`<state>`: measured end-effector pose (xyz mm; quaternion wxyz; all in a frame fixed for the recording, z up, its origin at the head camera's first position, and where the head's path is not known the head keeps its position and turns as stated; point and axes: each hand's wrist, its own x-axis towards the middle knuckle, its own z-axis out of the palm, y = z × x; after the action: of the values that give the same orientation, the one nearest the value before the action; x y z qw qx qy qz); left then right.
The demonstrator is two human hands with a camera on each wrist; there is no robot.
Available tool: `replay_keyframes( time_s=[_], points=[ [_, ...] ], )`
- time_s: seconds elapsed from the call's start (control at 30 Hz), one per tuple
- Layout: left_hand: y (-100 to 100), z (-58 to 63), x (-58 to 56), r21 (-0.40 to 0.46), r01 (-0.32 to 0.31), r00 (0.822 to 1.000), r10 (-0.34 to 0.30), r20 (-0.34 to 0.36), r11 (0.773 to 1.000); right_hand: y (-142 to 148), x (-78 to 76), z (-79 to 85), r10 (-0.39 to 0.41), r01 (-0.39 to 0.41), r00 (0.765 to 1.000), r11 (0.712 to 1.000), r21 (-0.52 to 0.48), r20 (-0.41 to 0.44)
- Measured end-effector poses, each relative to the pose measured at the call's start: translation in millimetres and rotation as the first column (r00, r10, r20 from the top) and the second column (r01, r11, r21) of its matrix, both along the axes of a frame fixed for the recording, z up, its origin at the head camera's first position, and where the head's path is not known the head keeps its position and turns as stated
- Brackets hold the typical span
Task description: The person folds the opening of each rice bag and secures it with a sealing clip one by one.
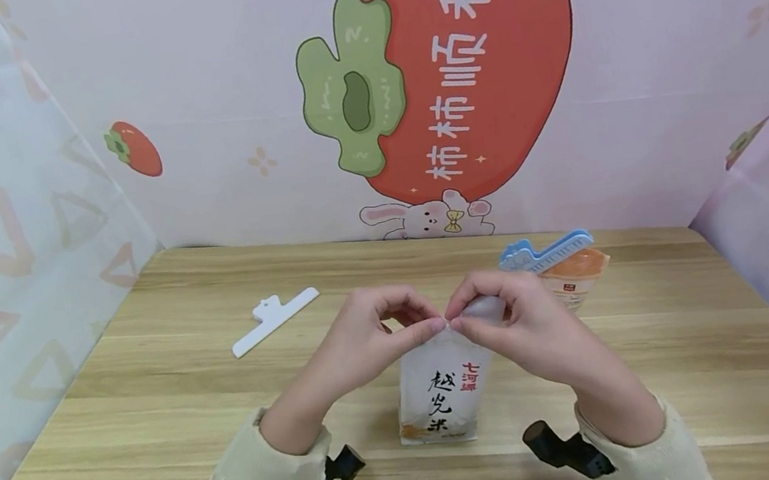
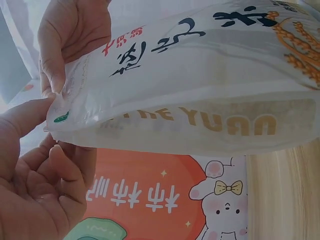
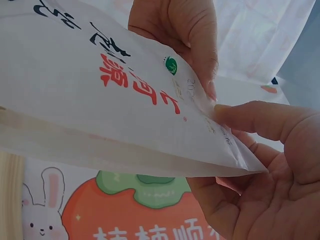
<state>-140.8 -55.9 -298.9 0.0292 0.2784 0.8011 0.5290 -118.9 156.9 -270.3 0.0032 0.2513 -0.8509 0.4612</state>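
Observation:
A white rice bag (image 1: 441, 403) with black and red lettering stands upright on the wooden table in front of me. My left hand (image 1: 383, 328) pinches the middle of its top edge between thumb and fingers. Right beside it, thumb tip almost against thumb tip, my right hand (image 1: 530, 326) pinches the same edge. In the left wrist view the folded side of the bag (image 2: 190, 75) shows large gold letters. The right wrist view has the bag's top edge running between the thumb and fingers of my right hand (image 3: 280, 165).
On the left of the table (image 1: 179, 423) lies a white bag clip (image 1: 275, 322). Behind my right hand stands an orange-and-white packet (image 1: 578, 272) with a blue clip (image 1: 548, 252) at its top. Printed walls enclose the table at the back and both sides.

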Motion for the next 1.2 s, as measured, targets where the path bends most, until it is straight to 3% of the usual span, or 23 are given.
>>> replay_keyframes(
  time_s=[0.33,0.53,0.67,0.97,1.2],
  points=[
    [2,-1.1,-1.0,-0.013,0.013,1.0,-0.013,-0.002,1.0,-1,0.8,-0.2,0.001,-0.001,1.0,1.0,-0.026,0.007],
    [3,-0.2,2.3,-0.007,0.01,1.0,-0.01,-0.015,1.0,-3,3.1,0.9,-0.061,0.062,0.998,0.996,0.059,-0.013],
    [3,-1.3,2.1,0.003,0.031,0.999,-0.031,-0.031,1.0,-3,4.4,1.0,-0.055,0.058,0.998,0.995,0.076,-0.036],
    [-5,-4.9,-7.2,-0.036,0.12,0.99,-0.117,0.08,0.992,-4,6.7,1.7,-0.058,0.066,0.994,0.993,0.096,-0.09],
    [-6,-6.0,-9.7,-0.058,0.122,0.991,-0.118,0.067,0.991,-5,5.9,0.0,-0.066,0.076,0.992,0.993,0.089,-0.104]
  ],
)
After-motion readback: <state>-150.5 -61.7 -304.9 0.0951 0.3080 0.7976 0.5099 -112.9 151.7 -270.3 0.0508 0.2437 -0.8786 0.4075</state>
